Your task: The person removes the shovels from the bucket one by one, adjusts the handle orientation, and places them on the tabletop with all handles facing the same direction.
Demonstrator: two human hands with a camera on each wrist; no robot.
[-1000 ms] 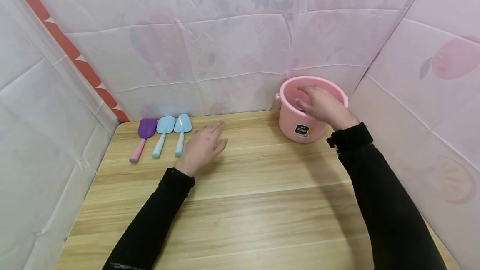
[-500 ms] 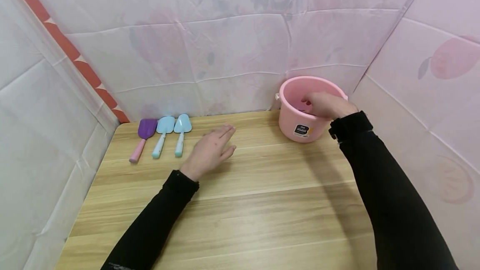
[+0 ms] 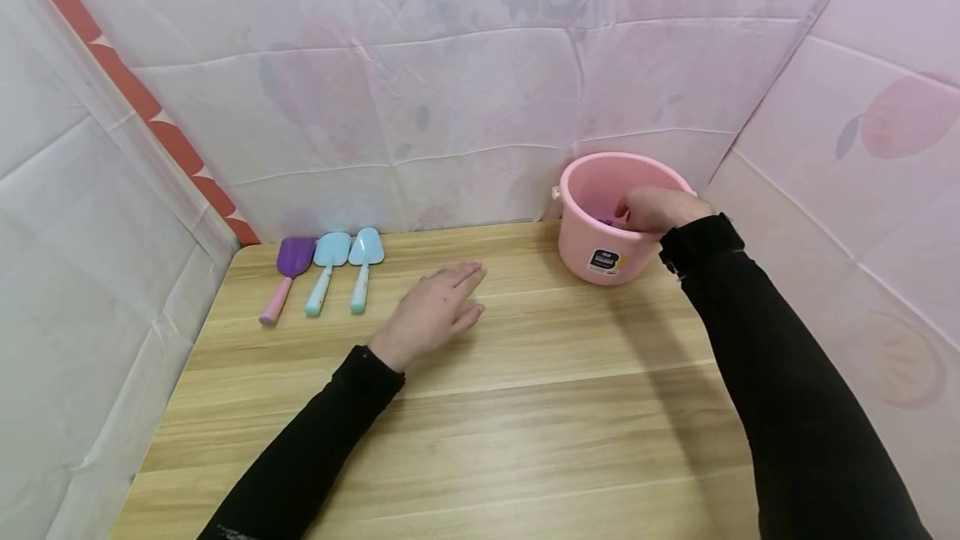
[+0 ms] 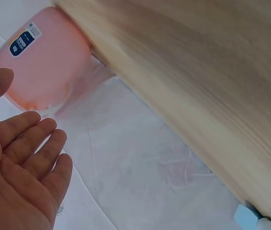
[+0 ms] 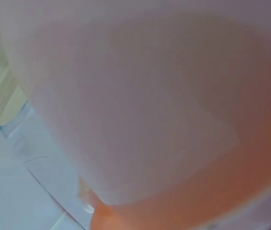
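My right hand dips into the pink bucket, fingers curled down toward something purple; whether they hold it I cannot tell. My left hand lies flat and empty on the surface, farther off

Left hand, palm up, fingers straight and relaxed, holding nothing; pink bucket with dark label beyond fingertips; wooden table; pale blue tool tip at corner.
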